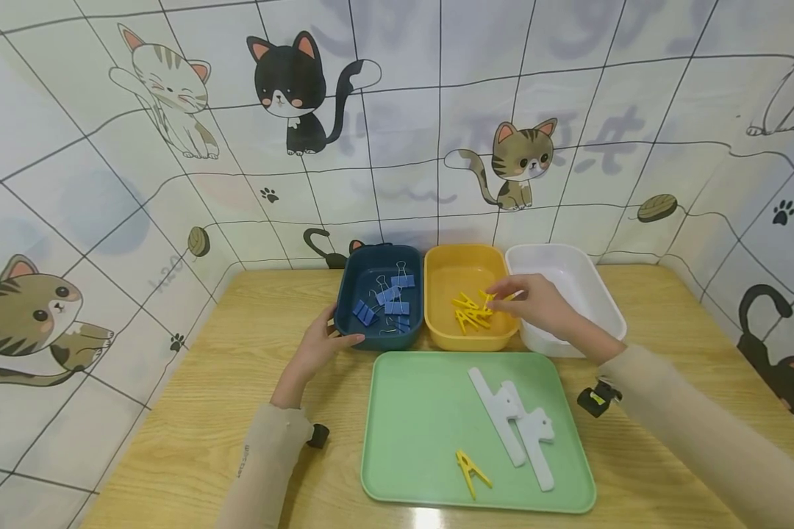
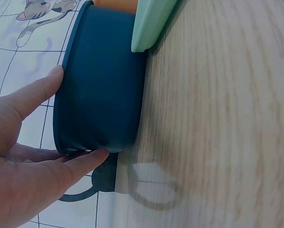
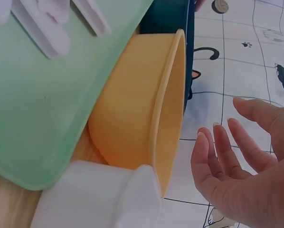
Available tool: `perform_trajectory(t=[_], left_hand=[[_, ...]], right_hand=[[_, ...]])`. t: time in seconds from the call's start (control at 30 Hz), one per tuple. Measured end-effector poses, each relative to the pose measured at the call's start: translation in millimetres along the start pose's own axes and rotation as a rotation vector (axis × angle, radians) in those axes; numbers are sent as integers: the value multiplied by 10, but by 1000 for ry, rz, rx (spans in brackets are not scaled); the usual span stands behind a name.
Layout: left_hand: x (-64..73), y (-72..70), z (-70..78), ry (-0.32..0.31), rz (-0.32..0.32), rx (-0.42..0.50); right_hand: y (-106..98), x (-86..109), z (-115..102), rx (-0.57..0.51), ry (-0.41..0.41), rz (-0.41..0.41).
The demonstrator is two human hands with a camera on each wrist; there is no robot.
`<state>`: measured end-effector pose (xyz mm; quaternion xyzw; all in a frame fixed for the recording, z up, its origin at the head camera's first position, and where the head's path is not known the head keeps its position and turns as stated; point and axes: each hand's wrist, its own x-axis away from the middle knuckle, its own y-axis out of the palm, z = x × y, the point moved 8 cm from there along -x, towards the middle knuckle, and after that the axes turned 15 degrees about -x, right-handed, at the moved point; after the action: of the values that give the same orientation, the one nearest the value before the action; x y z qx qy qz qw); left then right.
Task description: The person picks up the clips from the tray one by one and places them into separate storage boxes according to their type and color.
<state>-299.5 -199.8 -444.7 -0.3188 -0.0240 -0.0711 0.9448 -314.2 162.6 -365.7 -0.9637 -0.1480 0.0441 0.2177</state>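
On my tray (image 1: 413,433), one peg (image 1: 467,466) lies left of two clips (image 1: 533,441); behind it stand three bins (image 1: 473,342) (binder clips (image 1: 397,308) in the left one (image 1: 385,344), pegs (image 1: 466,319) in the middle one).

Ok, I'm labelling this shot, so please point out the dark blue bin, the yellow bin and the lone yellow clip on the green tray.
Dark blue bin (image 2: 101,80): left wrist view, outer wall.
Yellow bin (image 3: 130,95): right wrist view, outer wall.
Lone yellow clip (image 1: 466,466): head view, where its legs meet.
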Motion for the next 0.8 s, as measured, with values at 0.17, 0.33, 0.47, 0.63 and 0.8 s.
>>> perform_trajectory(t=[0.17, 0.33, 0.47, 0.63, 0.8], left_hand=[[-9, 1, -11, -11, 1, 4], [-7, -1, -7, -9, 3, 2], [-2, -2, -1, -9, 2, 8], [-3, -2, -2, -12, 3, 8], [0, -8, 9, -14, 5, 4]], right_hand=[[64, 154, -21, -31, 3, -6], [132, 312, -55, -57, -3, -18], [177, 428, -44, -81, -7, -27], [246, 584, -11, -87, -9, -39], [336, 731, 4, -84, -7, -58]])
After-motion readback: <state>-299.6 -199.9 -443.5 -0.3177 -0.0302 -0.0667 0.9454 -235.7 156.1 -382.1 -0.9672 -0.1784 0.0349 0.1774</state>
